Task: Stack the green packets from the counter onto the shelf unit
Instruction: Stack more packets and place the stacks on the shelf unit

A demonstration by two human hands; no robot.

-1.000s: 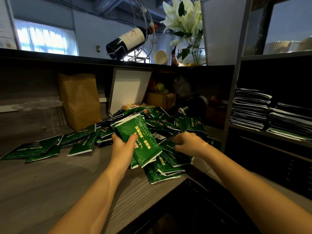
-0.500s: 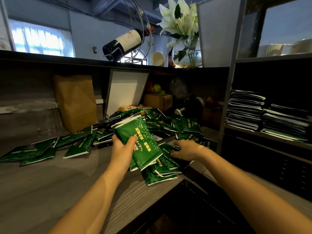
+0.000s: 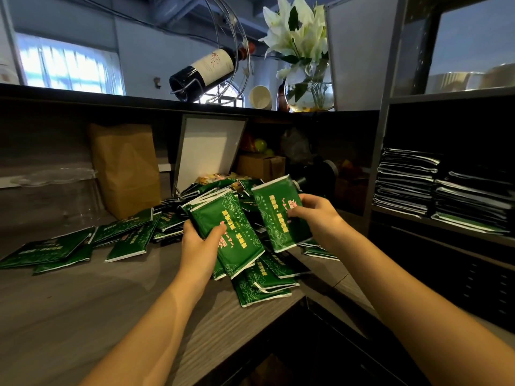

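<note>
Many green packets (image 3: 131, 240) lie scattered and heaped on the grey wooden counter (image 3: 83, 302). My left hand (image 3: 199, 246) grips a small stack of green packets (image 3: 237, 238) above the heap, thumb on top. My right hand (image 3: 315, 218) holds a single green packet (image 3: 276, 215) lifted off the pile, just right of the stack. On the right, the shelf unit (image 3: 446, 227) carries two stacks of packets (image 3: 407, 182), seen edge-on.
A brown paper bag (image 3: 125, 168) and a leaning white board (image 3: 209, 151) stand behind the heap. A cardboard box (image 3: 262, 165) sits further back. On the upper ledge rest a wine bottle (image 3: 206, 71), a cup (image 3: 260, 97) and a vase of lilies (image 3: 309, 90).
My right hand picked one packet out of the pile and raised it beside the stack in my left hand. The left hand kept its stack and barely moved.
</note>
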